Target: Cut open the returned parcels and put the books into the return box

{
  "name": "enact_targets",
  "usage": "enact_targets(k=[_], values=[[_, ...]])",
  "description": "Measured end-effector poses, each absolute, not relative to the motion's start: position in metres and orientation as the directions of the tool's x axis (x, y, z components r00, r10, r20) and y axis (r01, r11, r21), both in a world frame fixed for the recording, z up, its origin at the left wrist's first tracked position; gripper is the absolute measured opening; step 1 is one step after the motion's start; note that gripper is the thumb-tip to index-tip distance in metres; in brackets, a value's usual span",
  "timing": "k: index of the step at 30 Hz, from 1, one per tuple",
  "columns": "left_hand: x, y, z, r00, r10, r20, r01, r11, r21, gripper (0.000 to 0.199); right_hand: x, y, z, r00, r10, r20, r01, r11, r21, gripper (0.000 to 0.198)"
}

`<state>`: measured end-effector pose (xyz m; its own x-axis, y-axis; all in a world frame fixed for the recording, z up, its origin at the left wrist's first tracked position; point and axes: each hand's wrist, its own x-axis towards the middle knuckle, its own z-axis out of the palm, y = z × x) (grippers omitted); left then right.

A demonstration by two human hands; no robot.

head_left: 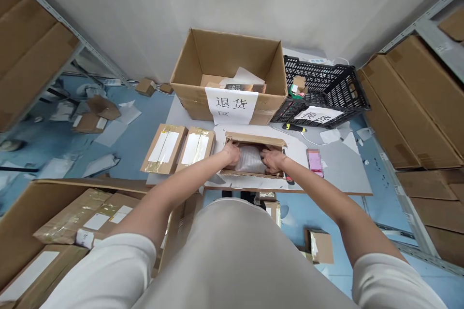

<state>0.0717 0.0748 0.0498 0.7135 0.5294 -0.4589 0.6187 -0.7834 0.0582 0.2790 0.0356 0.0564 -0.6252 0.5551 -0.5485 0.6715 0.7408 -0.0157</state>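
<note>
An opened cardboard box (255,138) lies on the table before me, its flaps folded up. Inside it sits a package in clear bubble wrap (250,158); what the wrap covers cannot be made out. My left hand (233,153) reaches into the box and grips the package's left end, fingers curled and partly hidden. At the right end, my right hand (272,159) has its fingers bent down around the wrap. Part of a red and black tool (290,180) shows beside the box, below my right wrist.
Behind stand a large carton (188,101) with a paper sign and a black plastic crate (348,77). Two taped parcels (165,148) lie left. A yellow and black cutter (293,127) and a pink phone-like item (315,161) lie right. A big carton of parcels (87,182) stands lower left.
</note>
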Motion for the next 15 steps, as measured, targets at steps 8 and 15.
enact_targets(k=[8,15], values=[[0.063,0.081,0.082,0.922,0.355,-0.153,0.374,-0.919,0.125,0.050,0.289,0.022,0.116,-0.725,0.594,-0.347,0.640,0.768,-0.021,0.044],[0.041,0.043,0.110,0.632,0.761,-0.147,0.769,-0.639,-0.002,0.084,0.297,-0.027,0.134,-0.129,0.880,-0.457,0.953,0.238,0.189,0.078]])
